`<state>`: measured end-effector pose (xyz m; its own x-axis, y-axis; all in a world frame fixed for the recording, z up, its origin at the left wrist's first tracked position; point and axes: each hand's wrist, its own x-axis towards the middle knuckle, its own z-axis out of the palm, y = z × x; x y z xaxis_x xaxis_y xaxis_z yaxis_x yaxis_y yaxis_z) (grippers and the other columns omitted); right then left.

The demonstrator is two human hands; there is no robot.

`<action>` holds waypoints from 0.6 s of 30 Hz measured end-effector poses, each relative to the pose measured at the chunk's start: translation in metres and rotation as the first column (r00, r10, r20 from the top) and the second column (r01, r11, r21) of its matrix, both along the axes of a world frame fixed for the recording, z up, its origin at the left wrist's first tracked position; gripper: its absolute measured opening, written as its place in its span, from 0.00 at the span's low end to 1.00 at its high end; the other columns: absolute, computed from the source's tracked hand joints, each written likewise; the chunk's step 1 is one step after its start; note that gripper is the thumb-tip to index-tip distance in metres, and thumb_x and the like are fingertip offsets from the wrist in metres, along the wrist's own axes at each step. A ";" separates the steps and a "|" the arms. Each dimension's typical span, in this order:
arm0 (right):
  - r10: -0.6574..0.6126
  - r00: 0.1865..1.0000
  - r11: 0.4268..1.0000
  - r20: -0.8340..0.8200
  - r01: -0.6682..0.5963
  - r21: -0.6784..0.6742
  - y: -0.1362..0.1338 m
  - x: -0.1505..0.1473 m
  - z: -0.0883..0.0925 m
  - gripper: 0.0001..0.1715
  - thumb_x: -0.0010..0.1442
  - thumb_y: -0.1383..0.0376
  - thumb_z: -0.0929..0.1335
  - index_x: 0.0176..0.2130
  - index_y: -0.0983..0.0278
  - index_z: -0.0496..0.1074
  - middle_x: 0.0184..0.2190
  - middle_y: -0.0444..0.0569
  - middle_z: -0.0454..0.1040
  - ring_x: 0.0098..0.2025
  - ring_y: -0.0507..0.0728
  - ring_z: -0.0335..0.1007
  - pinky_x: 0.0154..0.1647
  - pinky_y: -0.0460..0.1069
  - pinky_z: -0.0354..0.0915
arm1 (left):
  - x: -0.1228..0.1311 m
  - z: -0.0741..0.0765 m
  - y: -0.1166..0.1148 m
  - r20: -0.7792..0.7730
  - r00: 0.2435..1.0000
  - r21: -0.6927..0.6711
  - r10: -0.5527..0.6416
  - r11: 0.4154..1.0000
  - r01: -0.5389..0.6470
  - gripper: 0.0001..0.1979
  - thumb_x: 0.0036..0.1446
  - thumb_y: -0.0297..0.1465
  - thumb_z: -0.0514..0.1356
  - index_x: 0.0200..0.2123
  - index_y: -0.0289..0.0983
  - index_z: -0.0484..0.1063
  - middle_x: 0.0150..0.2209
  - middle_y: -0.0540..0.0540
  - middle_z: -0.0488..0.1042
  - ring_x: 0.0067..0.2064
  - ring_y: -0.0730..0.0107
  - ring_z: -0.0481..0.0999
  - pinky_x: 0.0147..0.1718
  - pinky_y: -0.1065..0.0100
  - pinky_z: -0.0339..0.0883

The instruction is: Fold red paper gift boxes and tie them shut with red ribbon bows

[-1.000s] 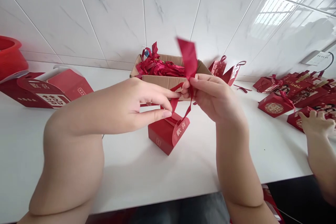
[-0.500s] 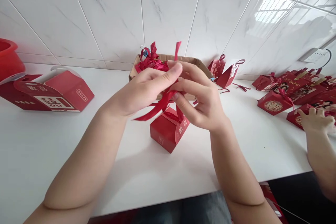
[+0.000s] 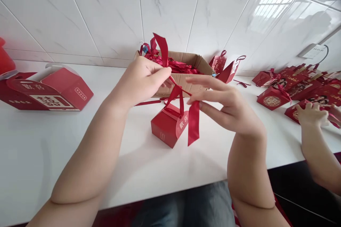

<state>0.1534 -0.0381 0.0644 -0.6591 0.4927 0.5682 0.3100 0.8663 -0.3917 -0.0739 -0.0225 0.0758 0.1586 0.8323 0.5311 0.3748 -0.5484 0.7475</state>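
Note:
A small red gift box [image 3: 165, 127] rests on the white table below my hands, with a red ribbon [image 3: 193, 124] running up from its top to a knot. My left hand [image 3: 145, 79] pinches one end of the ribbon, whose tip sticks up above the fingers. The other end is pinched between thumb and finger of my right hand [image 3: 221, 103], and its tail hangs down beside the box. Between the two hands the ribbon is stretched, with the knot in the middle.
Behind stands a cardboard box [image 3: 183, 79] full of red ribbons. Larger red boxes [image 3: 64, 90] lie at the left, near a red container [image 3: 5, 58]. At the right are several red boxes [image 3: 274, 97] and another person's hands [image 3: 313, 115].
My hands have moved apart, drawing the ribbon ends outward. A knot now shows between them. The view has shifted slightly.

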 end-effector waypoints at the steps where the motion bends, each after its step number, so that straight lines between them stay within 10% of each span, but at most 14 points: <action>1: -0.021 1.000 0.999 0.012 0.021 -0.034 -0.006 0.006 -0.007 0.11 0.62 0.68 0.65 0.41 0.58 0.76 0.57 0.52 0.68 0.58 0.62 0.67 0.54 0.59 0.69 | -0.006 -0.002 0.004 -0.110 0.991 -0.062 0.080 0.994 -0.087 0.18 0.56 0.28 0.58 0.14 0.39 0.69 0.11 0.54 0.61 0.17 0.74 0.61 0.25 0.67 0.62; 7: -0.125 0.990 0.952 0.061 0.137 -0.274 -0.052 0.036 -0.075 0.11 0.63 0.68 0.63 0.42 0.59 0.74 0.52 0.55 0.72 0.49 0.59 0.73 0.48 0.55 0.71 | -0.073 -0.036 0.059 -0.478 0.855 -0.227 0.201 0.912 -0.342 0.15 0.52 0.28 0.61 0.15 0.41 0.71 0.11 0.54 0.70 0.19 0.69 0.65 0.32 0.63 0.62; 12: -0.178 0.984 0.870 -0.028 0.144 -0.471 -0.080 0.052 -0.109 0.10 0.64 0.67 0.63 0.41 0.58 0.73 0.41 0.53 0.77 0.43 0.58 0.75 0.43 0.53 0.72 | -0.106 -0.068 0.104 -0.328 0.936 -0.299 -0.123 0.954 0.021 0.12 0.44 0.27 0.67 0.15 0.43 0.68 0.07 0.56 0.60 0.28 0.64 0.70 0.46 0.60 0.61; 18: -0.255 0.962 0.801 -0.101 0.152 -0.579 -0.096 0.067 -0.129 0.12 0.66 0.66 0.61 0.44 0.57 0.72 0.42 0.51 0.76 0.45 0.58 0.74 0.43 0.53 0.70 | -0.085 -0.053 0.084 -0.570 0.813 -0.538 -0.119 0.802 -0.260 0.12 0.44 0.31 0.63 0.14 0.42 0.66 0.09 0.52 0.63 0.29 0.61 0.75 0.39 0.60 0.66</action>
<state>0.2206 -0.1337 -0.0649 -0.4289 0.8705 0.2414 0.3397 0.4031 -0.8498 -0.1589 0.0618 0.0226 0.1896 0.9595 -0.2082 0.8365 -0.0468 0.5460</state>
